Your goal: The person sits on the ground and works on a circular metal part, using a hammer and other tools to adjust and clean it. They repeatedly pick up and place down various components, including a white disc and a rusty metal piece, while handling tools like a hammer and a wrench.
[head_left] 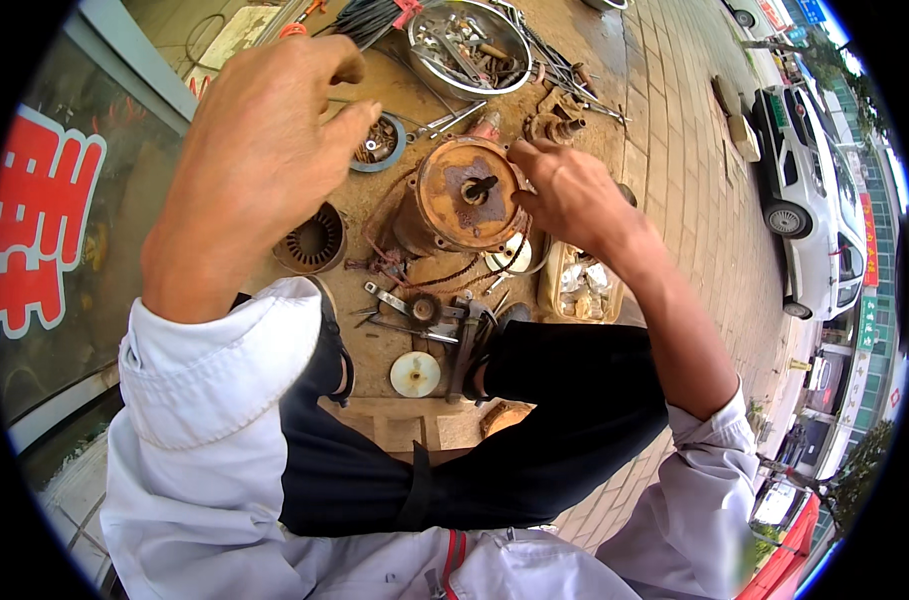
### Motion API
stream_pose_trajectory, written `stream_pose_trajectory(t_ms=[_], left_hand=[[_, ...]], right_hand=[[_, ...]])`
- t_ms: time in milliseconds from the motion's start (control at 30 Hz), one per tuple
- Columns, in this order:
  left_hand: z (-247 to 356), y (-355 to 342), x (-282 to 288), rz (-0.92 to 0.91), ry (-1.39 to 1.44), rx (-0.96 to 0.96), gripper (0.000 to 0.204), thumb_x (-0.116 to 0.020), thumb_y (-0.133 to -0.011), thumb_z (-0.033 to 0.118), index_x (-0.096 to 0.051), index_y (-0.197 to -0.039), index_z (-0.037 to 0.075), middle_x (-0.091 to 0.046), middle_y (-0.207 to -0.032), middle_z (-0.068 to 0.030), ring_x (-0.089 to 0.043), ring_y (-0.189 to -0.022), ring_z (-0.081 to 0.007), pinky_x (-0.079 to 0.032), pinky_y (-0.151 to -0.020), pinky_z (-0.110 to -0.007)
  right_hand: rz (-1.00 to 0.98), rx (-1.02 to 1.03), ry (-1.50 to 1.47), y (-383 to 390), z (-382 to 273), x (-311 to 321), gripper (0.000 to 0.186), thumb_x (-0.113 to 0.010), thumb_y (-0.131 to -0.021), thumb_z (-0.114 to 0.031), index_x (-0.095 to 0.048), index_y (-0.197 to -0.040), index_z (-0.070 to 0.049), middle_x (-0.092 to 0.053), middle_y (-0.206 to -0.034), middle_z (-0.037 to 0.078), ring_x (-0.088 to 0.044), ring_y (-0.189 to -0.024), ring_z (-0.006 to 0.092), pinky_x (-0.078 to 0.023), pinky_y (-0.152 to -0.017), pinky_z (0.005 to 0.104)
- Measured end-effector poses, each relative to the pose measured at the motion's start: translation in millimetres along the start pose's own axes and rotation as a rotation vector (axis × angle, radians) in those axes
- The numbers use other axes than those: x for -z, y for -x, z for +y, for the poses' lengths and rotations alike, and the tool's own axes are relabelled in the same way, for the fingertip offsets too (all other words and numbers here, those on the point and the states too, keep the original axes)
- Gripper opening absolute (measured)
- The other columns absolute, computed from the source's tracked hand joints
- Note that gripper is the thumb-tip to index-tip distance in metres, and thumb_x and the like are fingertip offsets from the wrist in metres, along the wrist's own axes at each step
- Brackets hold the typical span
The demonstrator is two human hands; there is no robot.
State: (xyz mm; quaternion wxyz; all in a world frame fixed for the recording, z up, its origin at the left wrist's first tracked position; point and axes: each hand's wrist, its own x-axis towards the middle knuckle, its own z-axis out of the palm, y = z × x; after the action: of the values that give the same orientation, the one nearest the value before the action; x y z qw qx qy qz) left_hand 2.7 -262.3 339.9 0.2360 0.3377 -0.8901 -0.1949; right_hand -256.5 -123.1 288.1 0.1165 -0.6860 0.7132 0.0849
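A rusty electric motor stands on end on the ground, a dark shaft poking up through its round end cover. My right hand grips the cover's right rim with bent fingers and thumb. Closer to me and higher, my left hand hangs in the air, thumb and forefinger apart, with nothing visible between them; its other fingers are partly hidden. Beyond its thumb lies a blue-rimmed round dish of small metal parts. A slotted motor stator sits on the motor's left.
A metal bowl of hardware stands at the back, with rods and wrenches around it. Tools, a gear and a white disc lie near my feet. A tray of small parts stands at right; a glass door is left.
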Motion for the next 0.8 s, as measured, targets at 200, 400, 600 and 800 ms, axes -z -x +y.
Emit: stream_pose_trajectory(t_ms=[200, 400, 600, 800], left_hand=[[6, -3, -12, -0.05, 0.052, 0.003, 0.032, -0.075, -0.083, 0.016, -0.069, -0.107, -0.004, -0.069, -0.087, -0.021, -0.067, -0.081, -0.034, -0.052, -0.074, -0.043], [10, 0, -19, -0.218, -0.079, 0.061, 0.029, -0.073, -0.085, 0.013, -0.069, -0.108, -0.004, -0.072, -0.097, -0.0197, -0.068, -0.084, -0.0312, -0.054, -0.078, -0.041], [-22, -53, -38, -0.475, -0.122, -0.053, 0.029, -0.07, -0.087, 0.017, -0.069, -0.106, -0.005, -0.073, -0.093, -0.0179, -0.07, -0.083, -0.0269, -0.054, -0.077, -0.039], [-167, -107, -114, -0.512, -0.236, 0.157, 0.019, -0.073, -0.081, 0.012, -0.074, -0.094, -0.002, -0.075, -0.082, -0.0154, -0.072, -0.073, -0.0243, -0.056, -0.07, -0.039]], right_hand=[[0.077, -0.286, -0.216, 64, 51, -5, 0.023, -0.072, -0.087, -0.019, -0.067, -0.094, 0.002, -0.069, -0.086, 0.026, -0.067, -0.09, 0.0427, -0.053, -0.081, 0.05], [0.084, -0.328, -0.227, 98, 100, -28, 0.025, -0.073, -0.086, -0.022, -0.067, -0.089, 0.002, -0.069, -0.087, 0.025, -0.067, -0.091, 0.0436, -0.052, -0.081, 0.0507], [0.125, -0.245, -0.191, 95, 95, -44, 0.028, -0.074, -0.086, -0.022, -0.063, -0.094, 0.003, -0.069, -0.086, 0.025, -0.067, -0.087, 0.0437, -0.052, -0.077, 0.0519], [0.171, -0.091, -0.152, 37, 35, -74, 0.097, -0.084, -0.079, -0.041, -0.037, -0.146, 0.012, -0.049, -0.144, 0.032, -0.052, -0.132, 0.0418, -0.043, -0.113, 0.0437]])
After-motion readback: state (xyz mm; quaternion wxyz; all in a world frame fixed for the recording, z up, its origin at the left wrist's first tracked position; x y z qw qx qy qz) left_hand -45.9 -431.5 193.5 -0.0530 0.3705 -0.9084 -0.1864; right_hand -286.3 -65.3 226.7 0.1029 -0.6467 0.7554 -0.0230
